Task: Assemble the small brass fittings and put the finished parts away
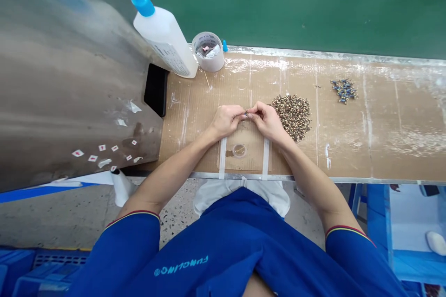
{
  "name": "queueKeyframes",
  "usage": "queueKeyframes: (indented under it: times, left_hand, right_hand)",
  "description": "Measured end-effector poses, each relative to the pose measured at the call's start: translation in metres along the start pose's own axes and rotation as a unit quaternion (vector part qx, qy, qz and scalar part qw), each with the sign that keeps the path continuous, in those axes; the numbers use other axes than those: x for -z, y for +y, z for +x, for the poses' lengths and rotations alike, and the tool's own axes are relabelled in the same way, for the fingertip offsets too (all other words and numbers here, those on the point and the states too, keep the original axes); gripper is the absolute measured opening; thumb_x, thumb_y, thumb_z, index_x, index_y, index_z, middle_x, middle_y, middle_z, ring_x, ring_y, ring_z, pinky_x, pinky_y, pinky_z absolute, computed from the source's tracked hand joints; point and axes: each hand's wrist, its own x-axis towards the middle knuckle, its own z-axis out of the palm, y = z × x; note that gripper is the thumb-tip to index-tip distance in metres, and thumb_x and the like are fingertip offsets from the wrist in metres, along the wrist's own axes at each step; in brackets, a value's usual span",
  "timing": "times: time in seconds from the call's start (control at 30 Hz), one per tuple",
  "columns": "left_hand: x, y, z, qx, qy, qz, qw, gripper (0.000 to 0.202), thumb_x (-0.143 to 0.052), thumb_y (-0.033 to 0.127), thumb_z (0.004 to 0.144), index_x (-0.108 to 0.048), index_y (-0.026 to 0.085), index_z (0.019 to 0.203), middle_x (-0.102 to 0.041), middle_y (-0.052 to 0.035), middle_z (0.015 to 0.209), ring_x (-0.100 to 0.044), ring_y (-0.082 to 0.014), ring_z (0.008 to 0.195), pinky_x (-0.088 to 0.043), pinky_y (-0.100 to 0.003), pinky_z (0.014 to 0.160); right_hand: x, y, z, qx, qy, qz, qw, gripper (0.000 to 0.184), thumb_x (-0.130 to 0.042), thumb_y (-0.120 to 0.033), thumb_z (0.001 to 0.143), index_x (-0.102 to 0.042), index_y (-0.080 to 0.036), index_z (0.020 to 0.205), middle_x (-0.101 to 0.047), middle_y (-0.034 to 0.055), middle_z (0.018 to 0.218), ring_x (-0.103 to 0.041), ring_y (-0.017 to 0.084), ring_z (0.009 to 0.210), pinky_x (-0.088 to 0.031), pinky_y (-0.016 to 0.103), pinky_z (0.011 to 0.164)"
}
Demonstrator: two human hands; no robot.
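My left hand [228,119] and my right hand [267,120] meet over the cardboard-covered bench, fingertips pinched together on one small dark metal part [245,112]. Its exact kind is too small to make out, and the fingers cover most of it. Just right of my right hand lies a heap of small brass-coloured metal parts [292,116]. Below the hands, a small round clear dish [239,150] rests on the cardboard between two strips of white tape, with a thin stick in it. Further right is a small cluster of blue-and-gold parts [344,90].
At the back left stand a white bottle with a blue nozzle [167,39] and a tape-roll cup [212,61] holding scraps. A black phone-like slab [155,89] leans by a metal panel [80,83]. Behind runs a green surface [296,4]; a blue crate [379,227] sits lower right.
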Motion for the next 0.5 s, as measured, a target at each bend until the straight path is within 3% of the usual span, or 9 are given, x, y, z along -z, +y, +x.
queueKeyframes:
  times: [0.2,0.3,0.4,0.47,0.5]
  left_hand:
    - [0.002,-0.002,0.007,0.009,-0.029,0.008,1.000,0.027,-0.053,0.025,0.095,-0.061,0.017,0.071,-0.063,-0.0044,0.070,-0.060,-0.0171,0.069,-0.044,-0.028,0.069]
    - [0.020,0.018,0.002,0.042,-0.020,-0.024,0.999,0.016,-0.060,0.026,0.092,-0.071,0.015,0.089,-0.072,-0.0068,0.084,-0.065,-0.0177,0.077,-0.050,-0.028,0.075]
    - [0.057,0.060,-0.043,0.051,0.031,-0.063,0.996,0.030,-0.062,0.034,0.096,-0.073,0.021,0.120,-0.075,-0.0060,0.094,-0.066,-0.0166,0.074,-0.053,-0.030,0.072]
    - [0.088,0.087,-0.091,-0.023,0.039,-0.116,0.992,0.028,-0.053,0.041,0.103,-0.075,0.037,0.120,-0.071,0.0008,0.075,-0.061,-0.0151,0.061,-0.048,-0.028,0.057]
    - [0.104,0.097,-0.116,-0.054,0.083,-0.134,0.986,0.029,-0.048,0.044,0.105,-0.073,0.046,0.120,-0.067,0.0036,0.066,-0.058,-0.0155,0.055,-0.045,-0.029,0.051]
  right_hand:
    - [-0.007,-0.006,0.001,0.003,0.011,-0.010,1.000,0.009,-0.064,-0.028,0.083,-0.061,-0.022,0.077,-0.072,0.0028,0.078,-0.063,0.019,0.074,-0.051,0.033,0.074]
    - [0.001,-0.019,-0.003,-0.002,0.014,0.006,1.000,0.015,-0.066,-0.035,0.084,-0.063,-0.022,0.077,-0.073,0.0032,0.078,-0.066,0.020,0.074,-0.054,0.034,0.074]
    - [0.042,-0.023,-0.015,0.020,0.096,-0.016,0.995,0.020,-0.068,-0.042,0.085,-0.069,-0.022,0.084,-0.076,0.0049,0.086,-0.069,0.020,0.080,-0.055,0.036,0.078]
    - [0.086,-0.015,-0.025,0.018,0.196,-0.046,0.979,0.023,-0.069,-0.044,0.083,-0.072,-0.022,0.085,-0.076,0.0055,0.086,-0.069,0.021,0.080,-0.055,0.037,0.078]
    - [0.109,-0.008,-0.030,0.007,0.246,-0.060,0.967,0.024,-0.071,-0.045,0.080,-0.072,-0.021,0.084,-0.076,0.0059,0.085,-0.068,0.021,0.079,-0.055,0.037,0.077]
